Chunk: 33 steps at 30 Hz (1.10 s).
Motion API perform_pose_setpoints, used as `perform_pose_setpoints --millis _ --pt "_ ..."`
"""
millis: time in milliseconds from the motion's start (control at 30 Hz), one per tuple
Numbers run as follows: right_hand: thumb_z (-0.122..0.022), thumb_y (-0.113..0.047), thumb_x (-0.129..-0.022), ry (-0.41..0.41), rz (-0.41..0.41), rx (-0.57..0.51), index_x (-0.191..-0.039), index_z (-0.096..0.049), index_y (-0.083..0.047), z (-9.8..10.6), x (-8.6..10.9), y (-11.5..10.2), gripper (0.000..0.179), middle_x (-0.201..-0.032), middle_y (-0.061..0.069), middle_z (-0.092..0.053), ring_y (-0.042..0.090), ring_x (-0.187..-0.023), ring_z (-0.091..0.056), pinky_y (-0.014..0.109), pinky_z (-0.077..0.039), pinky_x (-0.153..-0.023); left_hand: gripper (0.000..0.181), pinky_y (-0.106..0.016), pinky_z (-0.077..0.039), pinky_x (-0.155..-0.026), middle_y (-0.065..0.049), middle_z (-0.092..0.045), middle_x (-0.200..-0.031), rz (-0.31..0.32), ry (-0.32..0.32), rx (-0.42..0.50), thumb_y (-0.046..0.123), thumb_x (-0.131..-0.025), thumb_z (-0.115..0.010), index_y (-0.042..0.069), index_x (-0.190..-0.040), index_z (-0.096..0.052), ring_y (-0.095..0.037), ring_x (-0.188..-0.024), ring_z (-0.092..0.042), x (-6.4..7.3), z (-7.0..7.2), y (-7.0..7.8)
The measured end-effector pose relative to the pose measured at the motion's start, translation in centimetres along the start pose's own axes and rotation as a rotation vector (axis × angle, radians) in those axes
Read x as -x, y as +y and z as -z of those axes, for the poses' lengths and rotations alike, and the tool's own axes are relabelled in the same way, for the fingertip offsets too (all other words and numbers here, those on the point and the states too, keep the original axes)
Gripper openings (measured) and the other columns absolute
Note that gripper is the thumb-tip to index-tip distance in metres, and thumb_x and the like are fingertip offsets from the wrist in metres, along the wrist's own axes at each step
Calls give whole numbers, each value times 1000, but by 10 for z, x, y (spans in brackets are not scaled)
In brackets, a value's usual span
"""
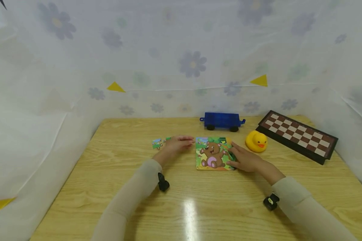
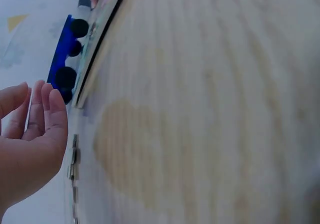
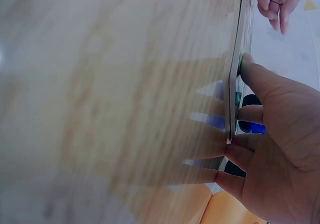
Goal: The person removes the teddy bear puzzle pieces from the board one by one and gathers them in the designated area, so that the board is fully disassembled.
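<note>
A square jigsaw puzzle [image 1: 212,154] with a brown bear picture lies on the wooden table between the hands. At its right edge is my right hand [image 1: 247,159], thumb on the near right part and fingers along the side. The right wrist view shows that thumb [image 3: 257,77] over the puzzle's edge, fingertips down by the tabletop. My left hand [image 1: 179,144] is just left of the puzzle, fingers extended towards it and holding nothing. Loose puzzle pieces [image 1: 157,144] lie beside the left hand, partly hidden by it; edge-on, several pieces [image 2: 73,156] show in the left wrist view.
Behind the puzzle stands a blue toy wagon [image 1: 221,120] with black wheels. A yellow rubber duck [image 1: 256,141] sits just beyond the right hand. Farther right lies a folded checkered board [image 1: 297,135] with a dark rim. Flower-patterned white curtains [image 1: 157,73] surround the table.
</note>
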State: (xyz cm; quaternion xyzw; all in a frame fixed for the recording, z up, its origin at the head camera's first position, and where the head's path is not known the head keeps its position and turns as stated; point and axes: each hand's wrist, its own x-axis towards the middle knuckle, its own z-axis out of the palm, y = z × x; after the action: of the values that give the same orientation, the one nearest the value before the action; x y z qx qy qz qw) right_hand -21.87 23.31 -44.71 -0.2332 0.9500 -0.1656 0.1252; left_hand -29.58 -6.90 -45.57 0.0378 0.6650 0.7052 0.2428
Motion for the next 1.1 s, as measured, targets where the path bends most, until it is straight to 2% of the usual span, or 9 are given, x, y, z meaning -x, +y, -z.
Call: perform_pose_setpoints --millis 200,400,500,700,833,933,1100 --pt "-52 -41 -96 -1 -4 -6 -136 -38 5 -1 0 -1 62 -148 36 -14 51 -131 -29 60 -33 -101 32 -33 -51 -89 -17 -60 -123 -3 -49 -52 -1 -92 -57 -6 -124 -57 -21 -101 -64 -1 -8 -7" --pt "-51 -42 -96 1 -8 17 -138 -38 4 -1 -1 0 63 -149 34 -15 49 -131 -29 59 -33 -102 33 -31 -54 -82 -15 -60 -125 0 -33 -131 2 -93 -58 -1 -125 -58 -16 -92 -64 -3 -14 -12" --pt "-51 -42 -96 -2 -10 22 -139 -37 3 -1 -2 0 63 -150 33 -14 49 -132 -28 59 -33 -102 34 -30 -54 -81 -13 -60 -126 -11 -46 -186 1 -91 -60 0 -126 -59 -17 -98 -63 -3 -14 -13" --pt "-52 -42 -96 0 -8 24 -137 -39 4 2 -2 -2 63 -149 34 -14 49 -132 -28 59 -32 -102 45 -31 -51 -87 -9 -57 -130 -60 -153 -330 -2 -85 -65 5 -128 -57 -23 -115 -56 -2 -16 -11" --pt "-52 -41 -96 0 -8 18 -137 -39 5 4 -2 -2 63 -149 35 -14 50 -131 -28 59 -31 -103 49 -28 -52 -78 -9 -58 -126 -97 -166 -406 -5 -81 -68 6 -128 -57 -17 -91 -61 -4 -22 -13" --pt "-52 -42 -96 0 -8 9 -137 -39 4 2 -2 0 63 -149 35 -14 50 -132 -28 60 -31 -103 51 -26 -51 -69 -11 -58 -123 -113 -154 -433 -8 -79 -68 4 -127 -58 -13 -71 -56 -5 -26 -15" --pt "-52 -42 -96 -1 -9 14 -137 -39 3 -1 -3 2 63 -149 34 -14 49 -132 -28 59 -32 -102 53 -24 -49 -65 -11 -58 -122 -133 -141 -485 -8 -76 -71 4 -126 -58 -12 -66 -55 -5 -27 -17"
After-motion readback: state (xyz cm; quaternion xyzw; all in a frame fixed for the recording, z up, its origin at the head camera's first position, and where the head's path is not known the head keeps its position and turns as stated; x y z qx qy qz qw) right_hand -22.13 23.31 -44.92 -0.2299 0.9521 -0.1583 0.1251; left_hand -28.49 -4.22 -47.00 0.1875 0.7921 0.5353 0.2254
